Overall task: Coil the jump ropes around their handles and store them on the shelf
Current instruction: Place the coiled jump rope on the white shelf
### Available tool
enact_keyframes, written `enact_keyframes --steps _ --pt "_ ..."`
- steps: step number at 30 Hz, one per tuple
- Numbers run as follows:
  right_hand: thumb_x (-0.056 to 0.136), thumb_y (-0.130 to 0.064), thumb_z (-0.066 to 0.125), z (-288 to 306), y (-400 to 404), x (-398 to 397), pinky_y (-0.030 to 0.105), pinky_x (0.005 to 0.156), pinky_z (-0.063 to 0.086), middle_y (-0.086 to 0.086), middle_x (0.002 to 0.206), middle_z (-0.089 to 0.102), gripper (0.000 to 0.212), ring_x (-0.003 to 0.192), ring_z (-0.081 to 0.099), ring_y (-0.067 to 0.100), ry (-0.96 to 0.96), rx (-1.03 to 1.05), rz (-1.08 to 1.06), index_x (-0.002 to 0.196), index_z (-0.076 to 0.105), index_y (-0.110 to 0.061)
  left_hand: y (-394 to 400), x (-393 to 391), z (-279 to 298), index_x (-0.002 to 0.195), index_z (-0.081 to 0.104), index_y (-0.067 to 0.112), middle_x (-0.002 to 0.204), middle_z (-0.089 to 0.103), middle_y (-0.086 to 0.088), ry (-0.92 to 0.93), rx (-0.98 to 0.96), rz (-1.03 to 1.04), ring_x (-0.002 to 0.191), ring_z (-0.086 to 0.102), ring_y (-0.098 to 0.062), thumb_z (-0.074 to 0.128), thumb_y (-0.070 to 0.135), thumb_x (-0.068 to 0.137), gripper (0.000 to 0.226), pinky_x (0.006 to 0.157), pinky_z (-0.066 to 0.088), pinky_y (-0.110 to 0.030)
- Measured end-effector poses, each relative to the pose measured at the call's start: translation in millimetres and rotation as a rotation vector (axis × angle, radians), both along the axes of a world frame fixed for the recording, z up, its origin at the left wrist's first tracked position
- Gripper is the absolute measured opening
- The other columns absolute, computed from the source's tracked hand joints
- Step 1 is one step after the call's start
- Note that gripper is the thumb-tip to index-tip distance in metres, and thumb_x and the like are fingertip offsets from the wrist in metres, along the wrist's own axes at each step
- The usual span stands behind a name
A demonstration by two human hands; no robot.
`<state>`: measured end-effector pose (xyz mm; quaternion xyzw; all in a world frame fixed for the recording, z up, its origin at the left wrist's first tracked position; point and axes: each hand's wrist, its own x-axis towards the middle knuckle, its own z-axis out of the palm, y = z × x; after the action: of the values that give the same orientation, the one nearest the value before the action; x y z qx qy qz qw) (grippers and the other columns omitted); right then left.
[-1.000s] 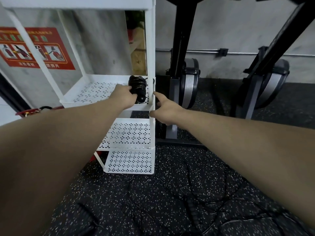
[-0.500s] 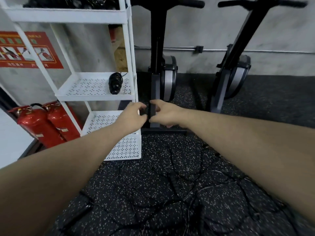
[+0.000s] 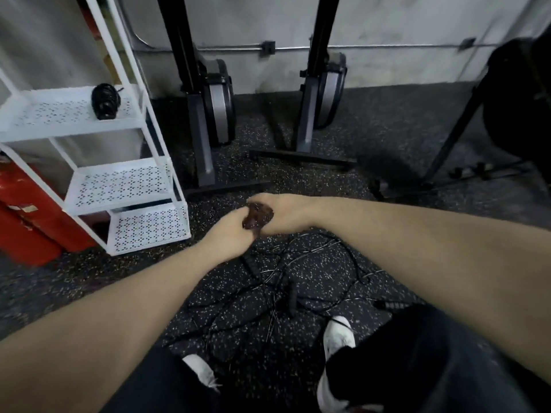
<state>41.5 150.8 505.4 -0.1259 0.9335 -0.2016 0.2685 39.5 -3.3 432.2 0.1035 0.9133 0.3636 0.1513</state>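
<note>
Both hands, left hand (image 3: 229, 234) and right hand (image 3: 280, 214), meet with fingers curled, grip unclear; best next to lift one handle (image 3: 293, 296) from the tangled jump ropes (image 3: 298, 278), keeping cord taut.

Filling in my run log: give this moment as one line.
done: black coiled jump rope on white perforated metal shelf | left hand, right hand: together, contents unclear | left: tangled black ropes on floor

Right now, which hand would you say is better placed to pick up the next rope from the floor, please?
Probably the left hand: it hangs lower, nearest the tangled ropes on the floor. The right hand sits higher; both meet around something dark.
</note>
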Motion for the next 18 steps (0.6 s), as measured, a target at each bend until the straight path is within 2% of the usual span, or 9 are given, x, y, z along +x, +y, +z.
enact_keyframes --steps 2,3,5,7,10,11,13,15,18 --pt "0.093 -0.029 0.067 -14 13 10 0.025 0.088 0.048 0.004 0.132 0.06 0.074 0.109 0.061 0.02 -0.003 -0.004 0.008 0.157 0.03 -0.02 9 11 -16 0.119 0.063 0.018 0.104 0.069 -0.002 -0.051 -0.004 0.001 0.092 0.064 -0.022 0.063 0.02 0.097 0.022 0.067 0.042 -0.027" --pt "0.094 -0.029 0.067 -24 20 13 0.025 0.091 0.048 0.004 0.133 0.059 0.073 0.112 0.06 0.02 -0.015 -0.009 0.002 0.157 0.031 -0.02 12 14 -27 0.118 0.063 0.02 0.1 0.068 0.0 -0.075 -0.003 0.007 0.089 0.065 -0.021 0.062 0.021 0.098 0.02 0.065 0.042 -0.027" --pt "0.094 -0.028 0.067 -49 33 11 0.031 0.095 0.051 0.003 0.134 0.059 0.076 0.111 0.062 0.02 -0.051 -0.016 -0.02 0.158 0.027 -0.023 16 19 -49 0.117 0.061 0.023 0.088 0.067 0.003 -0.126 0.015 0.042 0.069 0.061 -0.015 0.061 0.017 0.098 0.02 0.051 0.038 -0.021" --pt "0.095 -0.026 0.067 -79 45 5 0.034 0.087 0.056 0.003 0.135 0.059 0.077 0.101 0.066 0.017 -0.088 -0.021 -0.045 0.159 0.025 -0.028 18 22 -71 0.117 0.061 0.023 0.089 0.067 0.002 -0.189 0.028 0.077 0.058 0.053 -0.012 0.059 0.013 0.098 0.022 0.045 0.037 -0.019" --pt "0.097 -0.024 0.065 -122 62 -6 0.022 0.056 0.048 -0.001 0.134 0.057 0.071 0.072 0.06 0.007 -0.113 -0.042 -0.109 0.157 0.028 -0.029 18 19 -108 0.122 0.06 0.022 0.11 0.067 0.002 -0.286 0.024 0.101 0.073 0.06 -0.016 0.059 0.013 0.099 0.025 0.064 0.052 -0.034" --pt "0.097 -0.024 0.064 -138 67 -10 0.02 0.051 0.045 -0.003 0.13 0.058 0.068 0.067 0.058 0.006 -0.124 -0.047 -0.143 0.156 0.03 -0.029 17 16 -120 0.123 0.059 0.024 0.113 0.065 0.004 -0.327 0.022 0.11 0.08 0.062 -0.019 0.059 0.013 0.1 0.025 0.073 0.056 -0.04" --pt "0.098 -0.02 0.062 -173 77 -17 0.02 0.048 0.042 -0.002 0.121 0.062 0.064 0.062 0.053 0.007 -0.165 -0.053 -0.221 0.154 0.034 -0.028 16 8 -147 0.127 0.057 0.023 0.118 0.062 0.004 -0.392 0.003 0.127 0.086 0.063 -0.02 0.058 0.012 0.101 0.028 0.081 0.058 -0.043" --pt "0.097 -0.017 0.061 -214 86 -30 0.022 0.05 0.042 0.001 0.118 0.065 0.061 0.058 0.05 0.008 -0.209 -0.048 -0.313 0.152 0.037 -0.027 18 -6 -180 0.131 0.057 0.02 0.121 0.062 0.001 -0.428 -0.03 0.137 0.081 0.061 -0.018 0.057 0.009 0.102 0.031 0.073 0.057 -0.038" --pt "0.096 -0.014 0.059 -254 98 -40 0.023 0.046 0.039 0.001 0.116 0.065 0.059 0.054 0.047 0.008 -0.257 -0.024 -0.408 0.151 0.041 -0.026 17 -21 -217 0.131 0.057 0.018 0.123 0.061 0.001 -0.425 -0.057 0.14 0.063 0.053 -0.011 0.057 0.006 0.101 0.033 0.053 0.044 -0.021"
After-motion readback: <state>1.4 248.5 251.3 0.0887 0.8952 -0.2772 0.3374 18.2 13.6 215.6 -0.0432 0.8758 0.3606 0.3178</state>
